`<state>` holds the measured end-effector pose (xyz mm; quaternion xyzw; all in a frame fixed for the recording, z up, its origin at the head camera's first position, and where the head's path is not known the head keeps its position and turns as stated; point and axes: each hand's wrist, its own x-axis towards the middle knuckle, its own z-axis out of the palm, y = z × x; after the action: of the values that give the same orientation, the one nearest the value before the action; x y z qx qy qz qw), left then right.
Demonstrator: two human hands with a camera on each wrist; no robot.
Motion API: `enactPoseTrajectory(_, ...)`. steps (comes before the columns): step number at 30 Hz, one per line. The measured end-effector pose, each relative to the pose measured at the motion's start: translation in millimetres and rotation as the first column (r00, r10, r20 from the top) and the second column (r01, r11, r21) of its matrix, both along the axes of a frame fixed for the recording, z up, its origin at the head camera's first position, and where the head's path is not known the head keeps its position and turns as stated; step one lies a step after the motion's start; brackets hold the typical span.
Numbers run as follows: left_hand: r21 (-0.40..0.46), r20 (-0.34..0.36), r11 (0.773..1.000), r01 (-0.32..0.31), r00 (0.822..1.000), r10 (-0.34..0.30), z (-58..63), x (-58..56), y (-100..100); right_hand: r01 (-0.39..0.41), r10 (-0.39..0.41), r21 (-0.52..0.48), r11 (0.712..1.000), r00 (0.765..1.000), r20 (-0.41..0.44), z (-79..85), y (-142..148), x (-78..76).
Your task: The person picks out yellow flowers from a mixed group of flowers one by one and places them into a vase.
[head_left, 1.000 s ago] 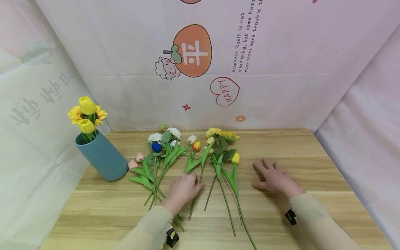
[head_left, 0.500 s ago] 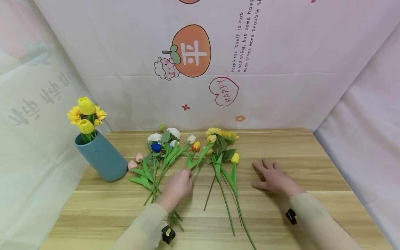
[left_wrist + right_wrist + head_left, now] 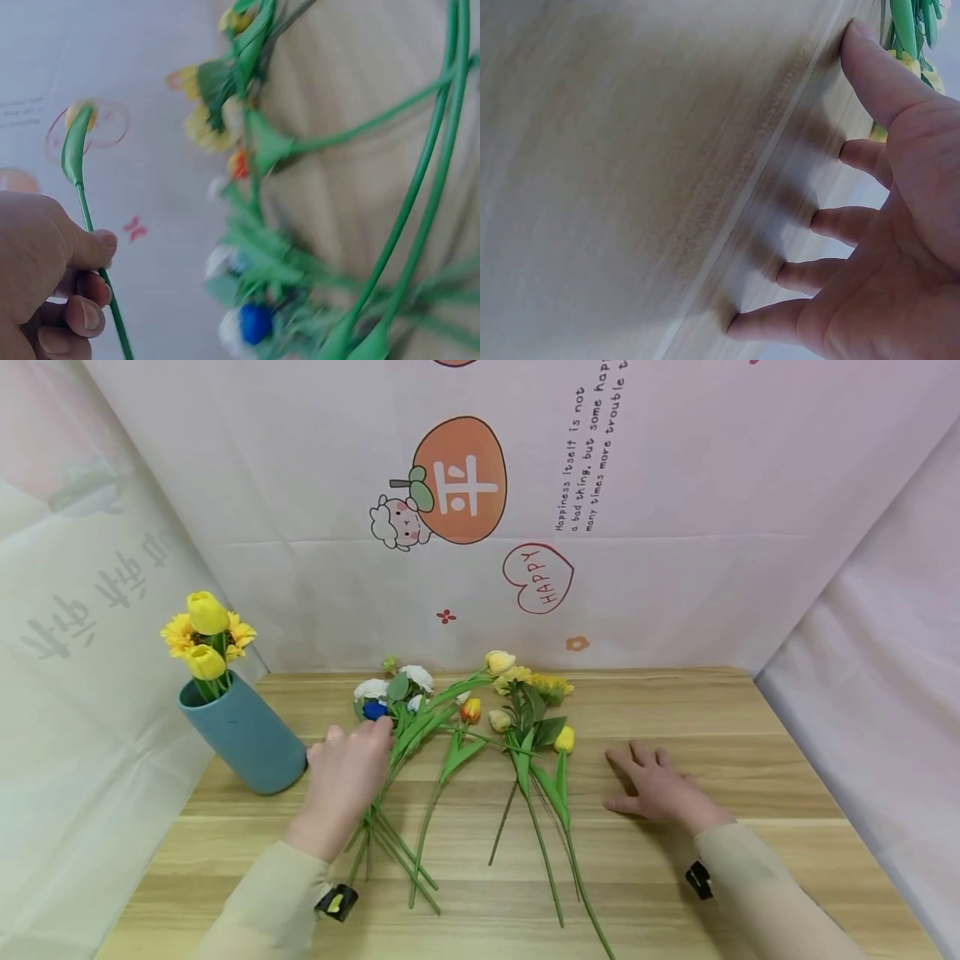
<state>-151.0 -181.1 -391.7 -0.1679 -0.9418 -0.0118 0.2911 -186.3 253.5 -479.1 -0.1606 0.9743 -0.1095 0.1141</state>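
Note:
My left hand (image 3: pixel 347 781) pinches the green stem of a pale yellow tulip (image 3: pixel 499 662) between thumb and fingers. In the left wrist view the tulip (image 3: pixel 81 116) is lifted off the table, its leaf just below the bloom. That hand is above the left part of the loose flowers, near the blue vase (image 3: pixel 251 739), and hides the pink tulips. My right hand (image 3: pixel 663 789) rests on the wooden table with its fingers spread, holding nothing. The right wrist view shows its fingertips touching the wood.
Two yellow tulips (image 3: pixel 207 612) and a sunflower (image 3: pixel 178 636) stand in the vase. Loose flowers lie mid-table: white blooms (image 3: pixel 417 677), a blue one (image 3: pixel 375 710), an orange tulip (image 3: pixel 471 710), a yellow tulip (image 3: pixel 565 740). A printed cloth (image 3: pixel 660 593) hangs behind.
My left hand has picked the pale yellow tulip up from the table and moved left toward the vase, carrying it. The right hand has stayed in place.

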Motion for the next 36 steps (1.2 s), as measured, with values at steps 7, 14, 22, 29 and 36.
enactPoseTrajectory(7, 0.005, -0.213, 0.999, 0.050, 0.976, -0.048, 34.7, -4.6, -36, 0.003, -0.003, 0.009, 1.000, 1.000, 0.006, -1.1, 0, -0.8)
enactPoseTrajectory(14, 0.032, -0.339, 0.999, 0.006, 0.941, 0.005, 56.2, -2.5, -56, 0.000, 0.000, 0.015, 1.000, 1.000, 0.004, -1.6, 1, -0.5)
enactPoseTrajectory(22, 0.079, -0.376, 0.997, -0.014, 0.926, 0.043, 68.8, -8.2, -74, -0.002, 0.002, 0.035, 0.999, 1.000, 0.004, -3.7, 2, -1.4)
enactPoseTrajectory(29, 0.256, -0.307, 0.966, -0.035, 0.945, 0.116, 64.0, -13.6, -98, -0.009, 0.009, 0.040, 0.999, 1.000, 0.005, -5.1, 2, -1.2)
enactPoseTrajectory(36, 0.403, -0.258, 0.912, -0.076, 0.947, 0.193, 60.3, -11.9, -113, -0.011, 0.011, 0.031, 0.999, 1.000, 0.000, -4.8, 1, -0.6)
